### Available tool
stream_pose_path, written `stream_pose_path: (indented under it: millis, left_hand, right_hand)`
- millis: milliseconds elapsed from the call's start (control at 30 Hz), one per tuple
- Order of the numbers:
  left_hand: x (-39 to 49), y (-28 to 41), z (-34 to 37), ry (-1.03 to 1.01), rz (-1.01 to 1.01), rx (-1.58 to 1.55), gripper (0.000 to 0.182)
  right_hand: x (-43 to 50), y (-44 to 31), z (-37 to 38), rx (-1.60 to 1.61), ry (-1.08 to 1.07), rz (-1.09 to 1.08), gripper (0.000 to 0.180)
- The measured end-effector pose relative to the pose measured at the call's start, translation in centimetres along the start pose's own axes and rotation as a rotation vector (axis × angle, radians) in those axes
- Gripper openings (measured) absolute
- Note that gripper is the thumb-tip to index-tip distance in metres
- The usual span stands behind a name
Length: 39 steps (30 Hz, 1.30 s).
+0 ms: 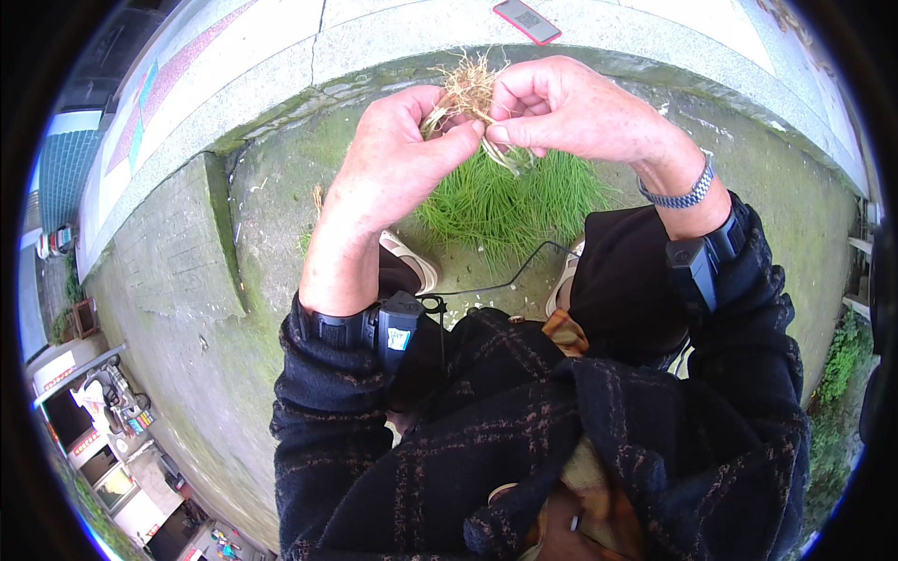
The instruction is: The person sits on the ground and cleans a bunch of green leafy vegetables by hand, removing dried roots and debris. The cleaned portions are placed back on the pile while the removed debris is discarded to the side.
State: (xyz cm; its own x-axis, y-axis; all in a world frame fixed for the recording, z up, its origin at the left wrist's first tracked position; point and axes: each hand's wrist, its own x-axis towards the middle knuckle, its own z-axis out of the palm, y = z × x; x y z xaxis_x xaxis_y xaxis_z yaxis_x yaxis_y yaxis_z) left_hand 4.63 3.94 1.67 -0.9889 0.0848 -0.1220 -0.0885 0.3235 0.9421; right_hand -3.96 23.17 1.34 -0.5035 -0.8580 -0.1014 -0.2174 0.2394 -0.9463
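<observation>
A small clump of green-stemmed plants with pale, stringy roots [468,83] is held up in front of me, roots upward. My left hand [414,144] grips its left side, with the thumb across the pale stems. Pinched between thumb and fingers of my right hand [561,109] is the clump's right side, close to the left thumb. Pale stems [511,160] hang down below the fingers. Beneath both hands, a large heap of thin green leaves [512,203], like chives or small scallions, lies on the ground between my feet.
A smartphone with a red case [527,21] lies on the pale stone ledge [393,35] beyond my hands. A raised concrete slab [175,245] is at left. A black cable [505,284] runs between my wrist devices' straps and legs. Mossy concrete [280,175] surrounds the heap.
</observation>
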Motion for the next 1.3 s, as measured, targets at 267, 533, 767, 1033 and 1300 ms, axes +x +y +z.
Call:
stream_pose_path:
  millis: [267, 533, 767, 1033, 1300]
  left_hand:
    - [0.2, 0.1, -0.2, -0.024, -0.011, 0.003, 0.024]
    - [0.5, 0.1, 0.0, -0.093, -0.108, -0.364, 0.012]
    - [0.3, 0.2, 0.9, -0.021, -0.072, -0.377, 0.012]
    - [0.4, 0.1, 0.6, -0.055, -0.088, -0.358, 0.008]
    - [0.4, -0.2, 0.5, -0.024, -0.073, -0.403, 0.011]
  right_hand:
    - [-0.2, -0.5, 0.0, 0.027, -0.017, 0.053, 0.014]
    - [-0.4, -0.6, 0.2, 0.029, 0.075, 0.036, 0.01]
    - [-0.7, -1.0, 0.0, 0.084, 0.121, 0.046, 0.011]
    - [-0.8, -1.1, -0.1, 0.095, 0.116, 0.05, 0.013]
    - [-0.7, -1.1, 0.0, 0.075, 0.16, 0.041, 0.014]
